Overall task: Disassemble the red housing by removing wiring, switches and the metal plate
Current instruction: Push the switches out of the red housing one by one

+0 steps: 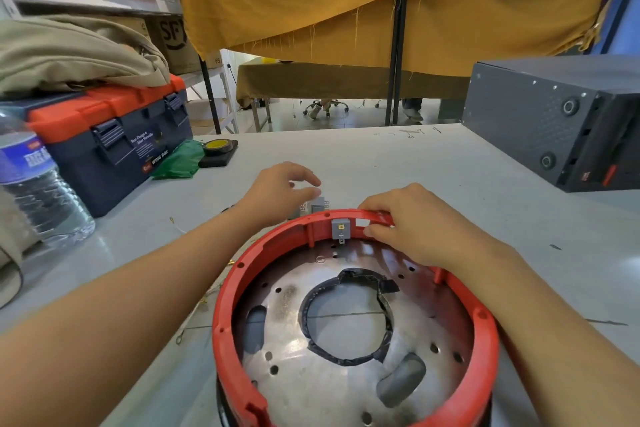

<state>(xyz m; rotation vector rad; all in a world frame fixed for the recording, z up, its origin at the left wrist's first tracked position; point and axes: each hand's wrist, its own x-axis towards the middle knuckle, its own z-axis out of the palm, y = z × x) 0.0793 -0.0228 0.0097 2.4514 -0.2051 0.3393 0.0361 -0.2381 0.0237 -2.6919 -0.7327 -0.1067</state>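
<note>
- Nearest me sits the red housing [353, 319], a round open ring on the grey table [433, 163], with its open side facing up.
- Inside it lies the metal plate [311, 374], drilled with small holes; a big central opening is edged with dark tape [346, 359], and I see the table through it.
- One grey switch [341, 228] is clipped to the inner wall at the far rim, with a brass terminal showing.
- My right hand [408, 218] grips that far rim just right of the switch, fingers curled over the edge and thumb pressed to the inner wall.
- My left hand [280, 189] hovers beyond the rim, fingers loosely bent and holding nothing, fingertips just above some loose grey switches [317, 204] lying on the table outside the housing.
- Thin loose wires [194, 322] trail on the table left of the housing.
- Further left stands a plastic water bottle [38, 191] with a blue label; I cannot read its print.
- Behind it is a closed navy toolbox [114, 149] with an orange lid; its sticker reads "WING BOX". A beige cloth [69, 52] lies on top.
- Beside the toolbox are a green bag [180, 163] and a roll of yellow tape [218, 146] on a black pad.
- Far right sits a dark metal case [554, 121].
- At the back left, a cardboard box [173, 42] on a shelf is marked "SF".
</note>
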